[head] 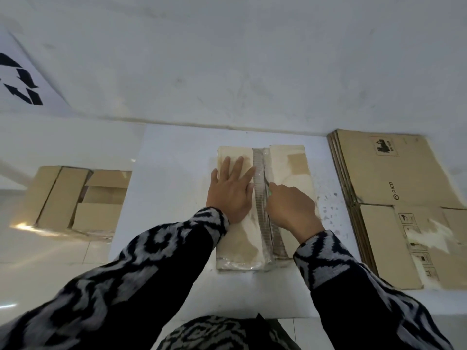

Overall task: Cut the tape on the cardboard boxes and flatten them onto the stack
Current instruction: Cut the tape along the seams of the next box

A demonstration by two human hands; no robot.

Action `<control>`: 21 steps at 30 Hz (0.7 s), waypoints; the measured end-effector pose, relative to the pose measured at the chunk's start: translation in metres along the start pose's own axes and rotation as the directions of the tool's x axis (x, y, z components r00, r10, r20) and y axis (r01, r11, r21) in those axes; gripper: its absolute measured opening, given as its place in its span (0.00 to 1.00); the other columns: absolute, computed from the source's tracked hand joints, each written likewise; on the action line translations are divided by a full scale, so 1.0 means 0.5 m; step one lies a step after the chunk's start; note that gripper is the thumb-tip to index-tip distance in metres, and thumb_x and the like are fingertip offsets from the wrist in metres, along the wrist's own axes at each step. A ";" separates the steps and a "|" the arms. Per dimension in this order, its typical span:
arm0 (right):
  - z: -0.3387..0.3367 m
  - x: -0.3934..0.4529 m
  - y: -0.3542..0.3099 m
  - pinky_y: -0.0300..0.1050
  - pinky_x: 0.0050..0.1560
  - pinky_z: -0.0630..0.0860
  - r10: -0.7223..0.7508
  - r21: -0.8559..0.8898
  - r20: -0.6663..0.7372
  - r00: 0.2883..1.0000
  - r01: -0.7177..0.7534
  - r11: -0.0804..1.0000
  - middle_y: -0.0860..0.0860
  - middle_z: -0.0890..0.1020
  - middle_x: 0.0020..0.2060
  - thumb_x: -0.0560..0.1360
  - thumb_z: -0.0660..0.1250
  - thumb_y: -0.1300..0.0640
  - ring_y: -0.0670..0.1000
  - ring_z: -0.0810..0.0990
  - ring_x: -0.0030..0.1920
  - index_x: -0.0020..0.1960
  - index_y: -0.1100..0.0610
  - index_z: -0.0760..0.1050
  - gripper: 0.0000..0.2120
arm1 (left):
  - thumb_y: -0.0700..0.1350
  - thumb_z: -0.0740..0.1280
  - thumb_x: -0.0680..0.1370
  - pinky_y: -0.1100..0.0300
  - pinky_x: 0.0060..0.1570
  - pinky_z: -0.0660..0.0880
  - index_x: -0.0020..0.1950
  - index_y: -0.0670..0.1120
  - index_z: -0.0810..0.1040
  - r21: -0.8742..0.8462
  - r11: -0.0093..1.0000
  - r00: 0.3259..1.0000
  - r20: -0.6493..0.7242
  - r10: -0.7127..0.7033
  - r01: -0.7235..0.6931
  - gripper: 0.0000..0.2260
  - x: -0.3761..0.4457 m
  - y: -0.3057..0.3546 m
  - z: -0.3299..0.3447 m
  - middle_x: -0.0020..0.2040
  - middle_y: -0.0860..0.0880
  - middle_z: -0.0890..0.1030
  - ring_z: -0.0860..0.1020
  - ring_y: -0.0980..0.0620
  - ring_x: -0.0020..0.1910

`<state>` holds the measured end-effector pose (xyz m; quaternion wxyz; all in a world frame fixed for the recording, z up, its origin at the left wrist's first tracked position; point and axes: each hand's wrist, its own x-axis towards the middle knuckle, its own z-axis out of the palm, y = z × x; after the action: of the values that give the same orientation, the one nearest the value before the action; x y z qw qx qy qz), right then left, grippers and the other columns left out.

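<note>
Fingers (233, 170) of the left hand (231, 192) lie straight and spread, pressed flat on the left flap of the cardboard box (262, 208) at the centre of the white table (171, 198). Curled tight, the right hand (293, 210) grips a small cutter (267, 188) with a green body, only its tip showing past the knuckles. That tip sits on the strip of clear tape (261, 173) running along the box's middle seam, from twelve o'clock to six o'clock, and the left hand's fingertips lie just beside the same strip. Both forearms wear black-and-grey patterned sleeves (156, 261).

At three o'clock from the box, well apart from it, a stack of flattened boxes (394, 198) rests on the table, the top sheet printed with "PICO" and small handling symbols. At nine o'clock, beyond the table edge, several unflattened boxes (75, 198) sit together on the pale floor. At about ten o'clock, a white sheet bearing a black recycling mark (21, 79) shows at the frame's left edge.
</note>
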<state>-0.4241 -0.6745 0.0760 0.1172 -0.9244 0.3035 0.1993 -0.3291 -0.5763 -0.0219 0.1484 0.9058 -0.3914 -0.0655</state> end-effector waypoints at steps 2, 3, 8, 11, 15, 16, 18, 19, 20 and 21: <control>-0.004 -0.009 0.004 0.44 0.33 0.64 -0.002 -0.013 -0.006 1.000 0.002 1.000 0.51 0.77 0.48 0.79 0.55 0.58 0.53 0.73 0.43 0.66 0.54 0.71 0.16 | 0.56 0.43 0.81 0.39 0.73 0.51 0.78 0.56 0.58 -0.001 1.000 1.000 0.008 -0.008 0.008 0.25 -0.001 0.000 0.003 0.81 0.49 0.52 0.47 0.41 0.79; -0.005 -0.013 0.007 0.43 0.32 0.63 -0.002 -0.033 -0.009 1.000 0.002 0.999 0.50 0.76 0.45 0.79 0.56 0.59 0.53 0.73 0.43 0.62 0.54 0.72 0.14 | 0.56 0.43 0.81 0.39 0.73 0.51 0.78 0.56 0.58 0.000 1.000 1.000 0.008 -0.010 0.010 0.25 -0.002 0.000 0.001 0.81 0.49 0.52 0.47 0.41 0.80; 0.012 -0.023 0.004 0.43 0.29 0.61 -0.010 -0.104 0.100 0.995 0.020 0.994 0.49 0.73 0.40 0.78 0.55 0.60 0.51 0.73 0.39 0.57 0.56 0.74 0.12 | 0.55 0.46 0.83 0.40 0.74 0.49 0.79 0.57 0.57 -0.011 1.000 1.000 0.011 -0.007 0.007 0.23 -0.003 0.000 0.002 0.81 0.49 0.51 0.46 0.42 0.80; 0.019 -0.043 0.012 0.43 0.32 0.64 -0.038 -0.100 0.105 0.994 0.049 0.994 0.49 0.75 0.42 0.80 0.55 0.57 0.51 0.73 0.40 0.58 0.55 0.75 0.13 | 0.55 0.48 0.83 0.39 0.74 0.49 0.79 0.57 0.57 -0.015 1.000 1.000 -0.001 -0.013 0.013 0.23 -0.004 0.000 0.003 0.81 0.49 0.51 0.46 0.42 0.80; 0.021 -0.062 0.023 0.47 0.44 0.72 -0.051 -0.071 0.113 0.992 0.059 0.996 0.52 0.78 0.56 0.81 0.53 0.57 0.55 0.77 0.52 0.68 0.53 0.72 0.18 | 0.54 0.48 0.83 0.39 0.74 0.47 0.79 0.55 0.56 0.013 1.000 0.999 0.038 -0.012 0.012 0.23 -0.006 0.005 -0.007 0.81 0.47 0.50 0.45 0.40 0.79; 0.019 -0.063 0.026 0.48 0.46 0.74 -0.048 -0.057 0.122 0.991 0.056 0.997 0.52 0.78 0.58 0.81 0.52 0.57 0.56 0.77 0.53 0.69 0.52 0.71 0.19 | 0.53 0.48 0.83 0.40 0.74 0.46 0.79 0.53 0.55 0.028 0.999 0.999 0.050 -0.020 0.018 0.23 -0.016 0.009 -0.012 0.81 0.46 0.49 0.44 0.39 0.79; 0.009 -0.066 0.031 0.49 0.51 0.76 -0.051 -0.024 0.135 0.990 0.054 0.998 0.51 0.78 0.60 0.82 0.52 0.54 0.56 0.77 0.55 0.69 0.51 0.71 0.19 | 0.54 0.49 0.83 0.40 0.74 0.45 0.80 0.50 0.54 0.029 0.999 0.997 0.067 -0.025 0.023 0.25 -0.061 0.022 -0.016 0.81 0.44 0.49 0.43 0.36 0.79; 0.004 -0.069 0.034 0.50 0.52 0.76 -0.055 -0.007 0.141 0.988 0.057 0.998 0.52 0.78 0.60 0.82 0.51 0.53 0.56 0.77 0.56 0.69 0.51 0.71 0.19 | 0.55 0.49 0.83 0.40 0.74 0.45 0.80 0.49 0.54 0.018 1.000 0.997 0.068 -0.019 0.018 0.25 -0.093 0.031 -0.014 0.81 0.44 0.49 0.43 0.36 0.79; 0.003 -0.071 0.037 0.51 0.54 0.77 -0.062 0.007 0.144 0.988 0.061 0.998 0.52 0.78 0.60 0.82 0.52 0.52 0.56 0.77 0.57 0.69 0.51 0.72 0.18 | 0.56 0.49 0.83 0.40 0.74 0.46 0.80 0.50 0.54 0.013 1.000 0.998 0.066 -0.010 0.009 0.26 -0.127 0.039 -0.010 0.81 0.44 0.49 0.43 0.36 0.79; 0.003 -0.073 0.038 0.51 0.54 0.77 -0.067 0.019 0.144 0.987 0.065 0.998 0.52 0.78 0.59 0.82 0.52 0.53 0.56 0.77 0.56 0.69 0.51 0.72 0.18 | 0.57 0.49 0.83 0.40 0.74 0.47 0.80 0.50 0.54 0.016 1.000 0.998 0.066 -0.006 0.005 0.26 -0.155 0.045 -0.004 0.81 0.45 0.48 0.43 0.38 0.79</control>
<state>-0.4629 -0.6701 0.0889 0.1518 -0.9162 0.2648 0.2596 -0.3971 -0.5340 -0.0126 0.1280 0.9054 -0.3940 -0.0926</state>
